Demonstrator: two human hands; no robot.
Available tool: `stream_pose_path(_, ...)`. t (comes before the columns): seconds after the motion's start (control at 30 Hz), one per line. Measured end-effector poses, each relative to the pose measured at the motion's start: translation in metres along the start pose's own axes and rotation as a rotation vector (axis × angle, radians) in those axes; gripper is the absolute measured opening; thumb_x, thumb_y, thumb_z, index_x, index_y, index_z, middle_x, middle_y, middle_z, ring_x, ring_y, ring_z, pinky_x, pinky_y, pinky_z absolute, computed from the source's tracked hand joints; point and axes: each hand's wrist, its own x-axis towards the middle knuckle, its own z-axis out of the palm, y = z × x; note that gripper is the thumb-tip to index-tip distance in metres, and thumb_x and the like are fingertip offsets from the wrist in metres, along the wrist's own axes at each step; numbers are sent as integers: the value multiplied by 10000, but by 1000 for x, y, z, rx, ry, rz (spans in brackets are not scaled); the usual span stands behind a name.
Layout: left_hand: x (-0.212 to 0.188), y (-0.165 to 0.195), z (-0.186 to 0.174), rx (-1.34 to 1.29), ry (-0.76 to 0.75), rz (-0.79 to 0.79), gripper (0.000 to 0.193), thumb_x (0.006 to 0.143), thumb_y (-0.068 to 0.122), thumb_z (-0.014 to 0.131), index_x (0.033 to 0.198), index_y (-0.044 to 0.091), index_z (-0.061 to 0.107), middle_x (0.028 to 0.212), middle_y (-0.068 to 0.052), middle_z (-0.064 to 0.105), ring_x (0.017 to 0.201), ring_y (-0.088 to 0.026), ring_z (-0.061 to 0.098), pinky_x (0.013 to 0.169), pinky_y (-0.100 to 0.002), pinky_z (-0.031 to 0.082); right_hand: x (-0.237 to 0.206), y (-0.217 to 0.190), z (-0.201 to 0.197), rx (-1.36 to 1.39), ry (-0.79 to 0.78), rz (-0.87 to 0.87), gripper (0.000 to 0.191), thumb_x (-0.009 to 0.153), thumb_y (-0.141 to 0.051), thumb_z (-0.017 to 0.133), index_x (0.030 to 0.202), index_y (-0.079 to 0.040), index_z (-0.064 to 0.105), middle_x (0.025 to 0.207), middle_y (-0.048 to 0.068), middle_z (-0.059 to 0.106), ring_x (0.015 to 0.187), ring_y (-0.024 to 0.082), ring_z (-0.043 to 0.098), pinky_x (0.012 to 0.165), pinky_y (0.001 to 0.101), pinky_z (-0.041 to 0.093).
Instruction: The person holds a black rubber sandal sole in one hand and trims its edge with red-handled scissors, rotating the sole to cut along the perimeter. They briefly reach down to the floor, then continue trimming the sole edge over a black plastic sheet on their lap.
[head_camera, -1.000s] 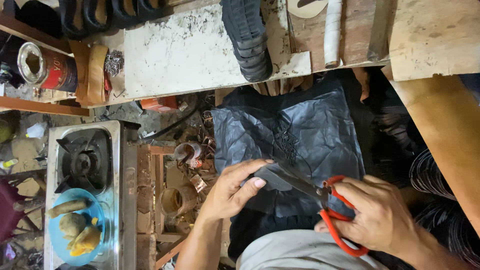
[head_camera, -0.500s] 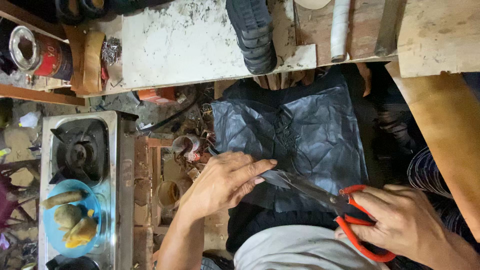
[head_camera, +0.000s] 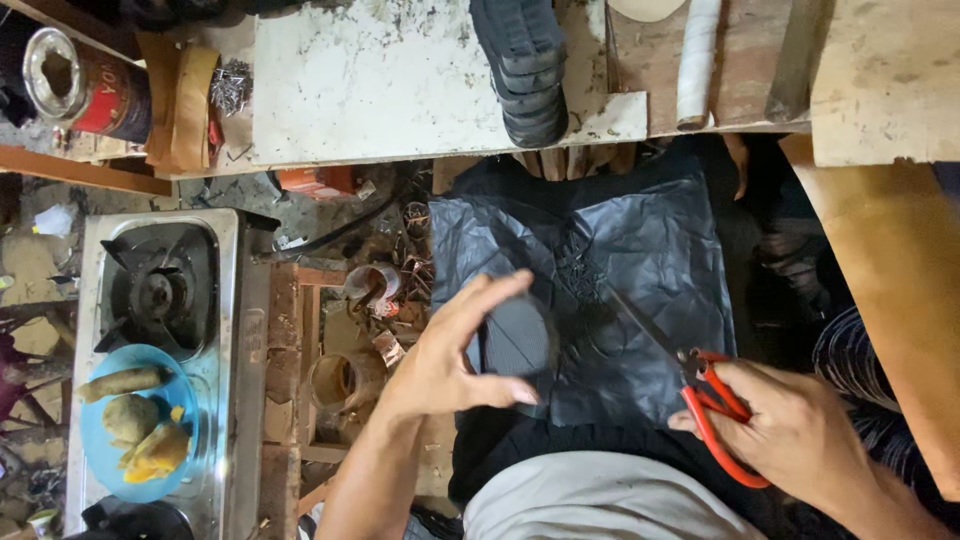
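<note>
Head view, right hand gripping red-handled scissors, left hand open

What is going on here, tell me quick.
A person sits over a black sheet spread on the lap. The right hand grips red-handled scissors, blades pointing up across the sheet. The left hand is open, fingers spread, holding a dark rounded piece against the sheet. To the left stands a gas stove with a blue plate of food on it. A workbench runs along the top, with a shoe sole lying on it.
</note>
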Motion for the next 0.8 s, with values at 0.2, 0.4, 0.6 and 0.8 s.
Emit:
stream_pose_path(0.2, 0, -41, 50, -1155, 356, -319, 845, 1046, 668, 473, 1523, -29, 487, 1112, -105, 639, 935, -196, 605, 835, -315, 498, 23, -26, 9, -96, 185, -188, 529, 597, -381, 893, 948, -38, 694, 893, 75, 738, 709, 268, 713, 629, 352, 553)
stream_pose_path(0.4, -10, -51, 89, -1070, 567, -586, 687, 1046, 539, 366, 1362, -36, 572, 1112, -116, 702, 958, -213, 684, 872, -360, 565, 39, -42, 19, -313, 253, -220, 580, 595, -500, 885, 903, -43, 707, 861, 64, 723, 663, 282, 666, 607, 393, 476)
stream_pose_path(0.6, -19, -49, 97, -924, 428, -496, 638, 1109, 473, 324, 1289, -55, 634, 1192, -135, 710, 1066, -210, 685, 978, -365, 548, 45, -48, 24, -323, 268, -246, 559, 626, -492, 884, 901, -37, 710, 869, 66, 727, 621, 272, 640, 588, 381, 467)
stream_pose_path(0.8, -22, -45, 94, -888, 375, -496, 620, 1103, 467, 341, 1251, -47, 653, 1150, -116, 712, 1025, -189, 678, 935, -345, 548, 42, -42, 24, -307, 232, -280, 543, 643, -480, 882, 873, -25, 697, 881, 77, 741, 630, 250, 678, 573, 359, 500)
